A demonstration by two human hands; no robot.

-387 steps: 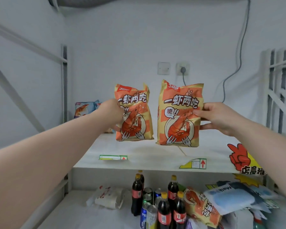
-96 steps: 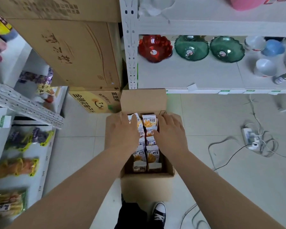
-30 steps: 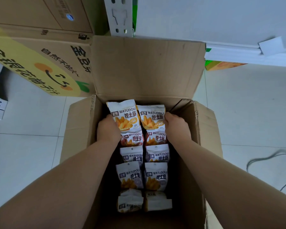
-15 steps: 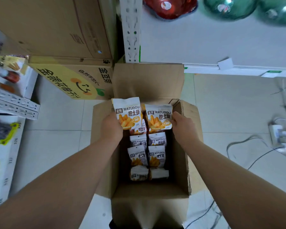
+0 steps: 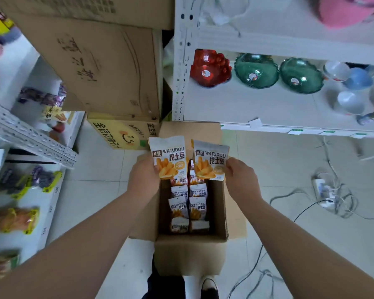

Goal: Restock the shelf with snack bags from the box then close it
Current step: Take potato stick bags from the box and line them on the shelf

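Note:
An open cardboard box [image 5: 190, 253] stands on the floor in front of my feet, flaps spread. Two rows of white WATUDOU snack bags [image 5: 187, 207] fill its inside. My left hand [image 5: 144, 180] grips one white snack bag [image 5: 168, 160] by its left edge, held upright above the box's far end. My right hand [image 5: 241, 179] grips a second white snack bag [image 5: 209, 160] by its right edge, beside the first. The two raised bags nearly touch.
A white shelf [image 5: 26, 190] on the left carries purple, yellow and orange snack packs. Large cartons [image 5: 108, 67] are stacked behind the box. A right-hand shelf [image 5: 268, 108] has red and green glass bowls. A power strip and cables [image 5: 328, 193] lie on the tiled floor.
Both hands have lifted one bag each up out of the box's far end, and my view has pulled back and upward from the box.

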